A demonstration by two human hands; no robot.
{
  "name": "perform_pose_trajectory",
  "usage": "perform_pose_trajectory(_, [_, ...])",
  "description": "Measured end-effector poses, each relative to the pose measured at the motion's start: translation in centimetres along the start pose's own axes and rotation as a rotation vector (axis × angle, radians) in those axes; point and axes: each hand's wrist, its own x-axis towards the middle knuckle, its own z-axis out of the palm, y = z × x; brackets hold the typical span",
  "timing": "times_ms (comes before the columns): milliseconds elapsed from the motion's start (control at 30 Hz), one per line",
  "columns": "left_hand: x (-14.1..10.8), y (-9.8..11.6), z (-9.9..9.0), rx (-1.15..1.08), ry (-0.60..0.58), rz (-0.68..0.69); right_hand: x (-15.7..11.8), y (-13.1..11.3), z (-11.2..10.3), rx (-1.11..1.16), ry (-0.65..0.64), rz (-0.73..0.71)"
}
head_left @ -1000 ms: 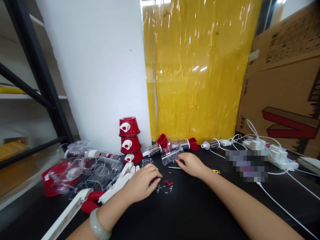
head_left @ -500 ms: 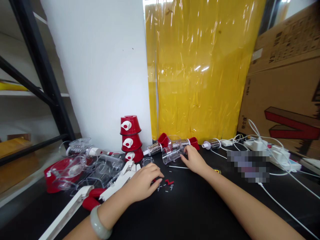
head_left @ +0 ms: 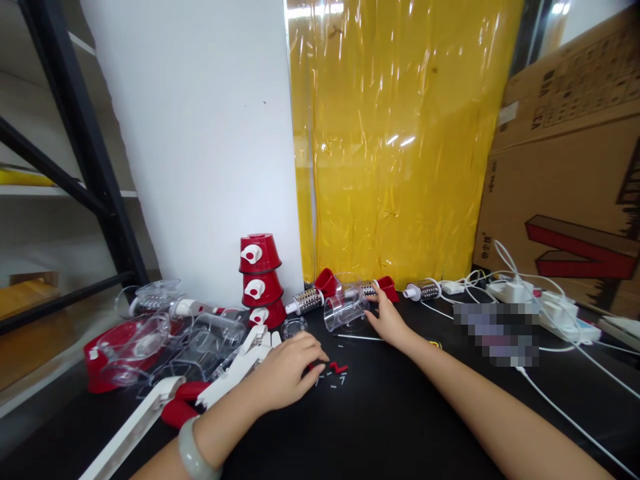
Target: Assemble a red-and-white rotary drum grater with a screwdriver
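Note:
My left hand point(head_left: 290, 371) rests low over the black table, fingers bent and thumb apart, beside small red plastic pieces point(head_left: 339, 367) and several tiny metal pins point(head_left: 333, 386). Part of a red piece shows under its fingertips. My right hand point(head_left: 391, 323) has its fingers spread at the right edge of a clear plastic cylinder housing point(head_left: 345, 312) lying on its side; I cannot tell whether they touch it. A thin screwdriver point(head_left: 357, 337) with a yellow-and-black handle lies partly behind my right wrist.
Stacked red bases point(head_left: 261, 280) stand at the back. Perforated metal grater drums point(head_left: 307, 301) and red pushers point(head_left: 387, 289) lie along the wall. Clear housings point(head_left: 210, 340) and white handle parts point(head_left: 135, 427) crowd the left; a power strip point(head_left: 570, 327) with cables and a cardboard box point(head_left: 565, 167) occupy the right.
My right hand's fingers have spread wider at the clear housing. My left hand has barely moved, and the view has shifted slightly.

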Motion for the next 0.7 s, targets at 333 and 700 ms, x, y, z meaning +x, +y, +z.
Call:
perform_pose_trajectory(333, [-0.1,0.6,0.3,-0.032,-0.014,0.024,0.1,0.6,0.4,0.105,-0.027,0.026])
perform_pose_trajectory(700, [-0.1,0.9,0.3,-0.035,-0.06,0.018,-0.2,-0.5,0.4,0.215,-0.04,0.051])
